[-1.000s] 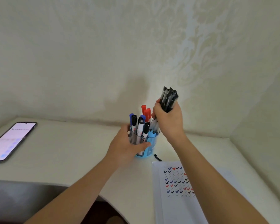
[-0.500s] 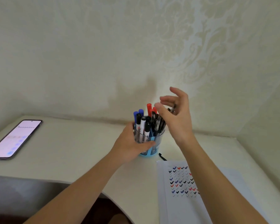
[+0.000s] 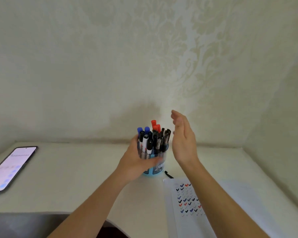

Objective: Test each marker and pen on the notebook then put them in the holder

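Plastic and light, the holder packed with pens looks top-heavy and tippable, so the left hand grasps its lower wall while the right hand hovers beside it, fingers spread and empty, the notebook nearby.

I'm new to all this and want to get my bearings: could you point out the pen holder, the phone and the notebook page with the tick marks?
Pen holder (image 3: 157,170): head view, on its blue lower wall.
Phone (image 3: 10,169): head view, on its lit screen.
Notebook (image 3: 187,200): head view, on the ticked page.
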